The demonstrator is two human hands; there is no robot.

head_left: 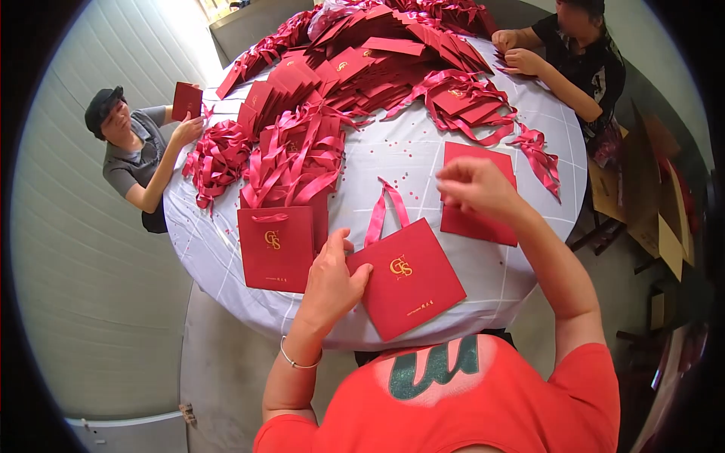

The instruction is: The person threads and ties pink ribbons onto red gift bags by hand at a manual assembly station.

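A flat red paper gift bag with gold lettering and a pink ribbon handle lies on the round white-clothed table right in front of me. My left hand presses on its left edge, fingers spread over the corner. My right hand hovers above the table with fingers pinched together; whether it holds a ribbon end I cannot tell. Under it lies a plain red flat bag. A stack of finished bags with ribbon handles sits just left of my left hand.
Heaps of red bags and pink ribbons cover the far table. A person in grey at the left holds a red bag. Another person in black works far right. Cardboard boxes stand at the right.
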